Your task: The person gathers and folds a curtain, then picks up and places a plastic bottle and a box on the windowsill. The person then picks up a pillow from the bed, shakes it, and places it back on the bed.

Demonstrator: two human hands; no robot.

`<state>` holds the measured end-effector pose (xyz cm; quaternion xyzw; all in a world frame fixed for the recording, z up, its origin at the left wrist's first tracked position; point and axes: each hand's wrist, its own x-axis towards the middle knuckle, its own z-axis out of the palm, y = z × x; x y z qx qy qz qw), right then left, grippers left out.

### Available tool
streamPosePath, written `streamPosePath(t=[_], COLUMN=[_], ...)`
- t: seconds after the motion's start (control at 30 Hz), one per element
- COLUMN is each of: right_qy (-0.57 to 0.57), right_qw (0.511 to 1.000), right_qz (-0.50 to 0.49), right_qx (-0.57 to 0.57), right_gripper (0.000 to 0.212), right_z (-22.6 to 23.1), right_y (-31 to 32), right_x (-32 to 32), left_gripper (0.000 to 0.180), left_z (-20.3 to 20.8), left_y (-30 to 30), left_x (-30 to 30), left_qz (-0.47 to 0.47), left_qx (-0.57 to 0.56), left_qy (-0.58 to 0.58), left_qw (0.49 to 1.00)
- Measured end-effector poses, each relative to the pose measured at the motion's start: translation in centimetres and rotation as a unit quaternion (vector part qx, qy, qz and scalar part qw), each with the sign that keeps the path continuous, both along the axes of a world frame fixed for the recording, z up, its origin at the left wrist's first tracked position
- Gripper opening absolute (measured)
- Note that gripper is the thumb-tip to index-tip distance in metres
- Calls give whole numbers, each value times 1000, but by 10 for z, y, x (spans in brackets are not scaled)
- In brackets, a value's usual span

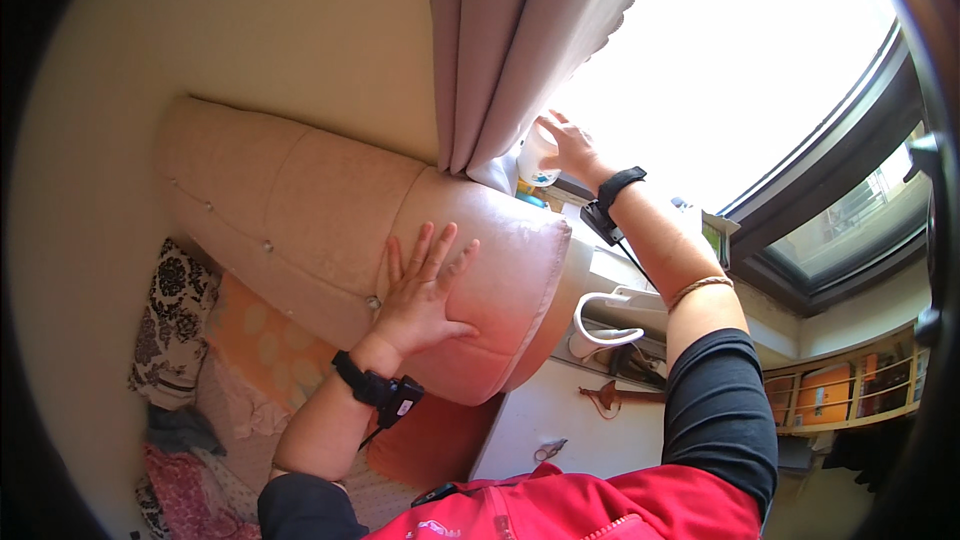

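My left hand point(427, 298) lies flat with fingers spread on the padded pink-beige headboard point(330, 185), near its right end. Over at the window sill, my right hand point(574, 152) grips a white cup-like container point(537, 156) with a blue print low on its side. Thumb and fingers reach round the container's right side; its far side is hidden. Just left of it hangs the mauve curtain point(500, 50), its lower end gathered behind the headboard. Black straps with small devices sit on both wrists.
Right of the headboard stands a white tabletop point(575, 415) with scissors point(549, 450), a brown leather-like item point(607, 398) and a white curved object point(600, 328). A dark-framed window point(800, 250) stands open. Bedding and a patterned pillow point(175, 325) lie lower left.
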<state>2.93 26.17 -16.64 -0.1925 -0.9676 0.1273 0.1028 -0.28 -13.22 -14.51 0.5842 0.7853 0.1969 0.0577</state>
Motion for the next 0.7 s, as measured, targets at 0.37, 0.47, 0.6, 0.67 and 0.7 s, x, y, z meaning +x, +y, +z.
streamPosePath(t=[0.37, 0.47, 0.6, 0.67, 0.7], right_qy=[44, 126, 180, 197, 185], right_qw=[998, 992, 980, 965, 954], right_qz=[37, 21, -37, -64, -97], right_qx=[-35, -20, -77, -162, -214], right_gripper=[93, 76, 79, 86, 90], right_z=[-4, -13, -22, -25, -25], right_y=[-3, -1, 5, 6, 6], right_x=[1, 6, 15, 18, 19], left_gripper=[123, 124, 124, 124, 125], left_z=[-5, -5, -4, -3, -3], left_y=[2, 2, 2, 2, 2], left_x=[0, 0, 0, 0, 0], left_qz=[-6, -5, -4, -4, -5], left_qx=[0, 4, 1, 3, 5], left_qy=[10, 11, 10, 14, 14], left_qw=[1000, 1000, 1000, 1000, 1000])
